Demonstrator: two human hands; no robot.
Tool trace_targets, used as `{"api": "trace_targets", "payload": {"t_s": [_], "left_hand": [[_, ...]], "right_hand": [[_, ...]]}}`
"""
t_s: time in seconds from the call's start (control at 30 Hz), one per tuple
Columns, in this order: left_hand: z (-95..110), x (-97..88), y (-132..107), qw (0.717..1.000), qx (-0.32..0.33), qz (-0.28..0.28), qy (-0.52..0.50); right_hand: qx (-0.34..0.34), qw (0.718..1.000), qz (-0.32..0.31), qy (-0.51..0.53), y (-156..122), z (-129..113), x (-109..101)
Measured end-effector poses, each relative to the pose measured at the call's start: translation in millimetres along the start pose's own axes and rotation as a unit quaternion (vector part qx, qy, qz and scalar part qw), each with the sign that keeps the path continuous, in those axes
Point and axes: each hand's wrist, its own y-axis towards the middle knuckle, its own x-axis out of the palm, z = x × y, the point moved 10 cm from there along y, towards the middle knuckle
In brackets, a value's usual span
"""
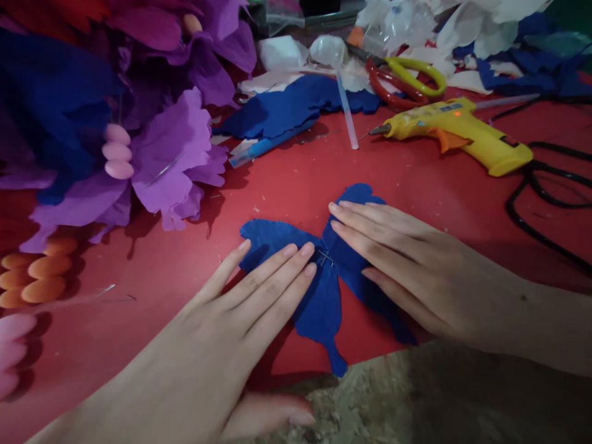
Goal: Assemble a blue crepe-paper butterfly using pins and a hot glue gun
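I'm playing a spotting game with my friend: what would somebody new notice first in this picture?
Probably the bright blue butterfly shape lying near the middle of the red surface, with the left hand and right hand spread flat over its wings. Next might come the yellow glue gun at the upper right, its small orange light glowing, and the big purple ruffled petals at the upper left.
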Motion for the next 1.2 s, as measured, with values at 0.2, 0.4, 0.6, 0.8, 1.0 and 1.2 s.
{"api": "trace_targets", "payload": {"t_s": [0.2,0.4,0.6,0.8,1.0,1.2], "left_hand": [[-3,0.8,5,1.000,-0.029,-0.002,-0.001],[1,-3.7,4,0.999,-0.024,0.007,0.024],[3,-4.3,11,1.000,0.000,0.020,0.020],[2,-0.2,14,1.000,-0.008,0.006,-0.005],[1,-2.6,12,1.000,-0.003,0.021,0.004],[2,-2.2,12,1.000,0.006,0.021,-0.006]], "right_hand": [[0.036,0.999,-0.024,0.000,7,8,8],[0.054,0.998,-0.006,0.017,10,5,10],[0.032,0.999,0.019,0.016,11,2,-5],[0.002,1.000,-0.011,0.002,1,-7,-2],[-0.013,0.999,-0.031,-0.040,-6,-16,9],[-0.016,0.997,-0.035,-0.063,-8,-17,13]]}}
